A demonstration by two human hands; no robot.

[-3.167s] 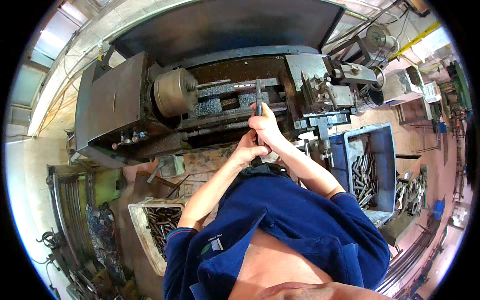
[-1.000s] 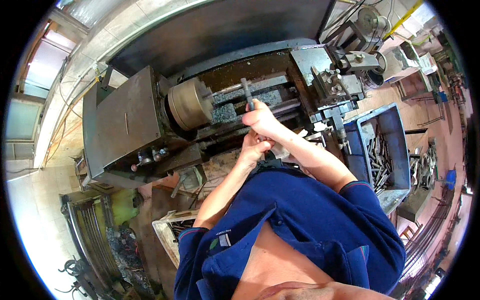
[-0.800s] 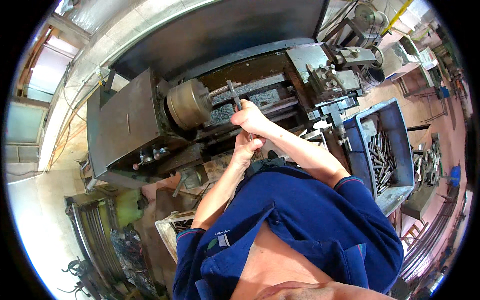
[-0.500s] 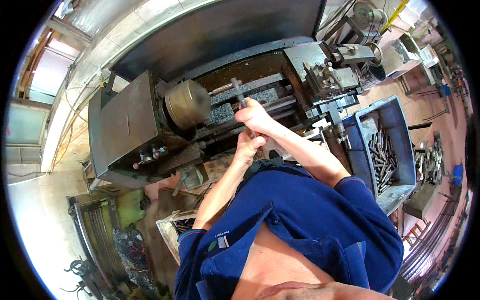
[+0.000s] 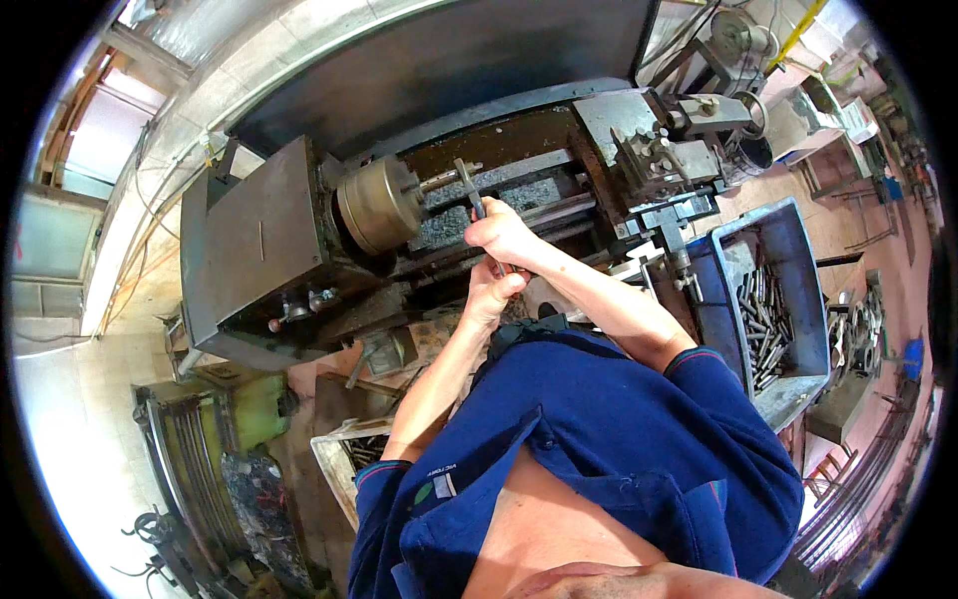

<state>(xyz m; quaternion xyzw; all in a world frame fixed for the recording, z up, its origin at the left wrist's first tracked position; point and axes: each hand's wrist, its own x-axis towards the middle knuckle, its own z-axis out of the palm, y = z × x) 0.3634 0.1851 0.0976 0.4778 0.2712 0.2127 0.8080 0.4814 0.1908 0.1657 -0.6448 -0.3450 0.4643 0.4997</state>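
Observation:
My right hand [image 5: 502,237] is closed around a metal caliper [image 5: 467,185], its silver jaw end pointing away from me over the lathe bed. That end is close to a slim bright shaft [image 5: 437,182] standing out from the brass-coloured lathe chuck [image 5: 381,205]; whether they touch is hard to tell. Just below, my left hand [image 5: 491,292] is closed with its fingers pinched at the caliper's near end, partly hidden by the fingers. Both hands are in front of the lathe bed, right of the chuck.
The grey headstock [image 5: 249,235] with lever knobs stands at left, the tool post and carriage [image 5: 659,155] at right. Metal chips [image 5: 444,228] lie in the bed. A blue crate [image 5: 810,299] holds several metal rods. A pale box [image 5: 334,469] of dark parts sits by my left elbow.
The chuck's face, blurred before, is now sharp with its jaws visible. The caliper's end has tipped slightly left toward the shaft. The whole view has shifted a little.

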